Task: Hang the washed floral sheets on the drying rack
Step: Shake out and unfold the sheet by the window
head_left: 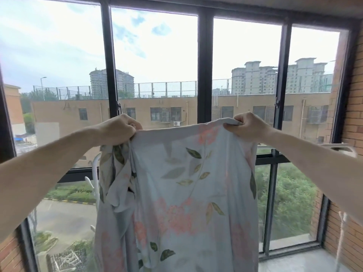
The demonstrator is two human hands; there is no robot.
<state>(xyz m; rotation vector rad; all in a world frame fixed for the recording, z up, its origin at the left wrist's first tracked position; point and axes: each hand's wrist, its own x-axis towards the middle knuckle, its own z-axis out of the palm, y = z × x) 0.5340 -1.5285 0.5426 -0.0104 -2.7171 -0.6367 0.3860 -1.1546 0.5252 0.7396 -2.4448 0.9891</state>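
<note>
While your left hand [119,129] and right hand [248,126] each pinch the top hem, fingers curled tight on cloth, the floral sheet [176,193] hangs spread at chest height before the window [205,75]. You are at the shake-out step. Next, lift it over a rail; the white frame [94,177] behind is probably the rack.
</note>
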